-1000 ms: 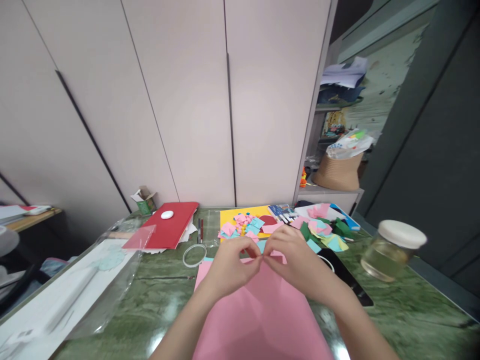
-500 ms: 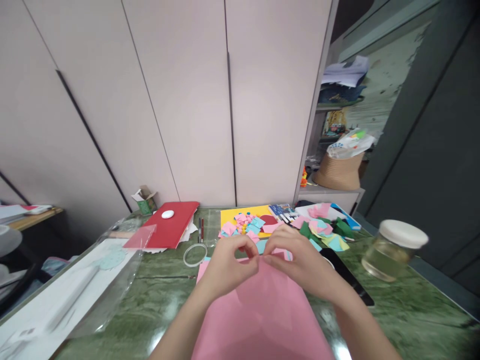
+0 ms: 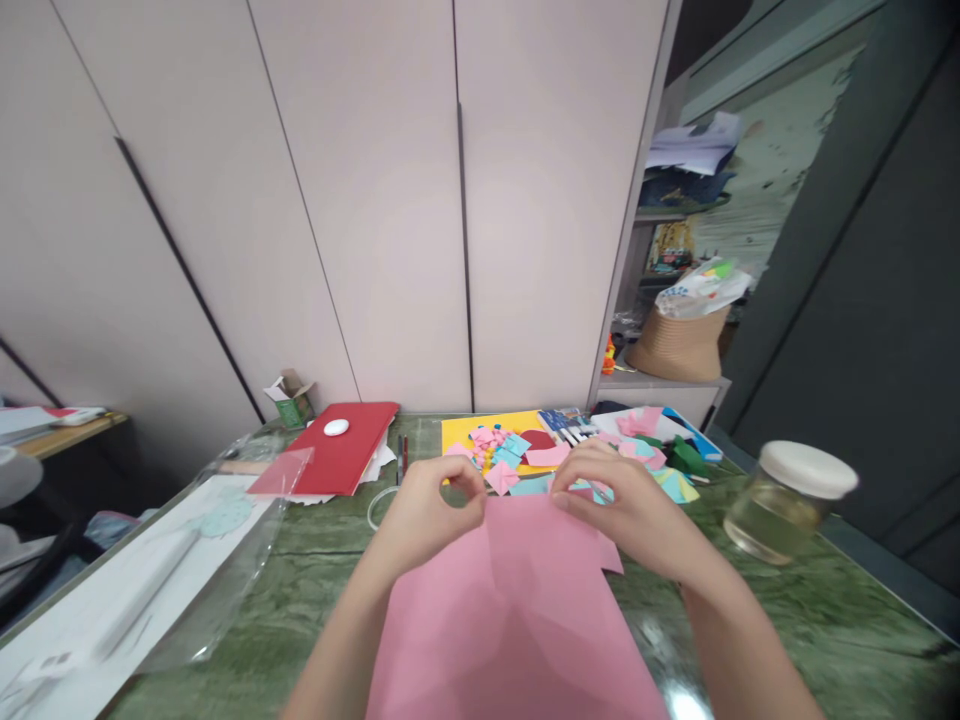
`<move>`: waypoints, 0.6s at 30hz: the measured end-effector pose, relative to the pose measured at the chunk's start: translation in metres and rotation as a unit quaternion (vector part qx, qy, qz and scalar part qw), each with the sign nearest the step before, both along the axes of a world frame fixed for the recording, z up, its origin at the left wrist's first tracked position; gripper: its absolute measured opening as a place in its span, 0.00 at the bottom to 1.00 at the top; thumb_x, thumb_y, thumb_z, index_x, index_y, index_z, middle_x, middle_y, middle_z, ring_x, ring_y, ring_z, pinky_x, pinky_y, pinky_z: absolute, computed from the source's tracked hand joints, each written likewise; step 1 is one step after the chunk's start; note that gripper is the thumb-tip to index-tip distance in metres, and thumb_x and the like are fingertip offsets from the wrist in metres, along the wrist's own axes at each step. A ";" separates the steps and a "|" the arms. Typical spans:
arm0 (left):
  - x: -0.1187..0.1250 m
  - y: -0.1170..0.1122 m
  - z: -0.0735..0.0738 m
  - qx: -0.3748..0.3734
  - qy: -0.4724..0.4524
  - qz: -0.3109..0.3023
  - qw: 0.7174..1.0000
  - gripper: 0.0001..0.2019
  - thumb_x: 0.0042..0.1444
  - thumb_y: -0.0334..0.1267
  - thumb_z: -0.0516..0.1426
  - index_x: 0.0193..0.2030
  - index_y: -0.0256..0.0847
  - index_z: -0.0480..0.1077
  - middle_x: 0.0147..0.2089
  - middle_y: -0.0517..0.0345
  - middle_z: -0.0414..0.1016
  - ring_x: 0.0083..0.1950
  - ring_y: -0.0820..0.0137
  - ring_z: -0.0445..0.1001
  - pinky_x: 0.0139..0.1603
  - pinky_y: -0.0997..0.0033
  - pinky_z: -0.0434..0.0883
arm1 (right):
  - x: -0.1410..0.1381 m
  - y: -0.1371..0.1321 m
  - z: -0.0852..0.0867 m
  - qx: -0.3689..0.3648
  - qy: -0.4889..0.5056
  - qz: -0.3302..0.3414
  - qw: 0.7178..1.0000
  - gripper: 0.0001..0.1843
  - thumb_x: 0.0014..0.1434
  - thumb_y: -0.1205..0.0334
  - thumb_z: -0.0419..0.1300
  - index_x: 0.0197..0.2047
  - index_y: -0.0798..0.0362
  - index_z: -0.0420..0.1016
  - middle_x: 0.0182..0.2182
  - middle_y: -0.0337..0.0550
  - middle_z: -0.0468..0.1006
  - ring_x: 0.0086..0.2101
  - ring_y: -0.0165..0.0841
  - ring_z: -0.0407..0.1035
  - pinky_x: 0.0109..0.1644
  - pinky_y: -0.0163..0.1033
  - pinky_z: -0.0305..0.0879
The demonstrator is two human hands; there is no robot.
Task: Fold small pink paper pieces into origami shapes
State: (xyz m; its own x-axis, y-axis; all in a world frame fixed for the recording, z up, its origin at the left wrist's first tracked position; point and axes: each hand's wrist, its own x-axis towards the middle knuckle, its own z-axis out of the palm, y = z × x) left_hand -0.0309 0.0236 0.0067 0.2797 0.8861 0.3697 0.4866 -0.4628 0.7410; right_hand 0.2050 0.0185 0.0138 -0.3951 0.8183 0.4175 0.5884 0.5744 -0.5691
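Note:
A large sheet of pink paper (image 3: 517, 610) stretches from the bottom of the view up to my fingers. At its upper left corner, the thumb and forefinger of my left hand (image 3: 442, 505) are pinched on the edge. My right hand (image 3: 611, 495) pinches the same top edge farther right, its fingers curled. A notched corner of pink paper juts out below my right hand. Beyond my hands, small folded pink and blue paper pieces (image 3: 510, 450) lie on a yellow sheet (image 3: 459, 432).
The green marbled table (image 3: 300, 590) carries a red folder (image 3: 352, 445), a lidded jar (image 3: 780, 510) at right and a clear plastic sleeve (image 3: 240, 570) over white paper at left. Green paper scraps (image 3: 686, 457) lie at back right. A tape ring (image 3: 379, 508) is partly behind my left hand.
My hands have moved apart along the paper's top edge, left hand leftward and right hand rightward. More of that edge shows between them, and a notched corner has come into view at right.

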 end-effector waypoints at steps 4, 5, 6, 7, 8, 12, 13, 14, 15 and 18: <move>-0.017 0.006 0.003 -0.004 0.002 0.031 1.000 0.05 0.48 0.29 0.54 0.25 0.40 0.68 0.26 0.62 0.71 0.31 0.72 0.69 0.33 0.73 0.65 | 0.009 0.004 -0.001 0.001 0.017 -0.026 1.000 0.09 0.58 0.59 0.57 0.28 0.50 0.73 0.31 0.42 0.76 0.38 0.38 0.66 0.42 0.43 0.59; -0.019 0.007 0.004 -0.009 -0.002 0.031 0.999 0.04 0.49 0.30 0.54 0.26 0.40 0.68 0.26 0.62 0.71 0.31 0.72 0.69 0.34 0.73 0.65 | 0.009 0.005 -0.001 0.001 0.021 -0.027 0.999 0.09 0.58 0.59 0.57 0.28 0.50 0.73 0.32 0.42 0.76 0.37 0.38 0.66 0.42 0.43 0.59; -0.018 0.007 0.004 -0.009 -0.011 0.031 0.999 0.04 0.51 0.32 0.54 0.27 0.40 0.68 0.27 0.61 0.72 0.32 0.71 0.69 0.35 0.72 0.66 | 0.009 0.005 -0.001 -0.001 0.024 -0.028 0.999 0.09 0.58 0.59 0.57 0.28 0.50 0.73 0.32 0.41 0.76 0.37 0.38 0.66 0.42 0.43 0.59; -0.016 0.006 0.005 -0.012 -0.017 0.025 0.999 0.04 0.52 0.34 0.55 0.29 0.40 0.69 0.30 0.60 0.73 0.33 0.71 0.70 0.36 0.71 0.66 | 0.008 0.005 -0.001 -0.003 0.026 -0.028 0.999 0.09 0.58 0.60 0.57 0.28 0.50 0.73 0.32 0.41 0.76 0.38 0.38 0.66 0.42 0.43 0.59; -0.012 0.005 0.004 -0.016 -0.023 0.014 0.999 0.03 0.52 0.36 0.56 0.32 0.41 0.70 0.33 0.58 0.74 0.36 0.70 0.71 0.38 0.70 0.67 | 0.006 0.005 -0.001 -0.006 0.026 -0.027 0.999 0.09 0.58 0.60 0.57 0.27 0.50 0.73 0.31 0.41 0.76 0.38 0.37 0.66 0.42 0.43 0.59; 0.014 -0.001 -0.001 -0.027 -0.029 -0.022 0.999 0.08 0.48 0.34 0.60 0.37 0.43 0.72 0.36 0.58 0.75 0.37 0.69 0.71 0.37 0.72 0.66 | -0.004 0.004 -0.002 -0.007 0.028 -0.020 0.999 0.07 0.57 0.63 0.57 0.27 0.50 0.73 0.30 0.40 0.76 0.37 0.37 0.66 0.42 0.42 0.60; 0.020 -0.002 -0.004 -0.029 -0.026 -0.035 0.999 0.05 0.49 0.33 0.59 0.34 0.42 0.72 0.34 0.59 0.75 0.35 0.70 0.70 0.35 0.73 0.66 | -0.006 0.003 -0.003 -0.004 0.028 -0.021 0.999 0.06 0.56 0.64 0.57 0.27 0.50 0.73 0.30 0.40 0.76 0.37 0.37 0.66 0.42 0.42 0.60; 0.025 -0.003 -0.006 -0.026 -0.026 -0.036 0.999 0.02 0.51 0.33 0.57 0.29 0.40 0.72 0.29 0.60 0.74 0.31 0.72 0.68 0.32 0.74 0.64 | -0.008 0.003 -0.004 -0.001 0.025 -0.025 0.999 0.06 0.55 0.66 0.57 0.28 0.49 0.72 0.30 0.40 0.76 0.37 0.37 0.66 0.42 0.42 0.60; 0.029 -0.004 -0.008 -0.029 -0.024 -0.033 0.999 0.05 0.51 0.33 0.56 0.26 0.40 0.71 0.26 0.61 0.72 0.28 0.73 0.66 0.29 0.74 0.63 | -0.010 0.003 -0.005 0.003 0.023 -0.033 0.999 0.05 0.54 0.67 0.57 0.28 0.49 0.72 0.31 0.40 0.75 0.37 0.37 0.66 0.42 0.42 0.60; 0.034 -0.004 -0.012 -0.022 0.000 -0.026 0.999 0.06 0.51 0.32 0.57 0.24 0.39 0.70 0.23 0.63 0.70 0.26 0.74 0.63 0.28 0.75 0.61 | -0.016 0.003 -0.010 0.013 0.018 -0.049 0.999 0.06 0.50 0.70 0.57 0.29 0.49 0.71 0.32 0.39 0.75 0.39 0.37 0.66 0.44 0.44 0.60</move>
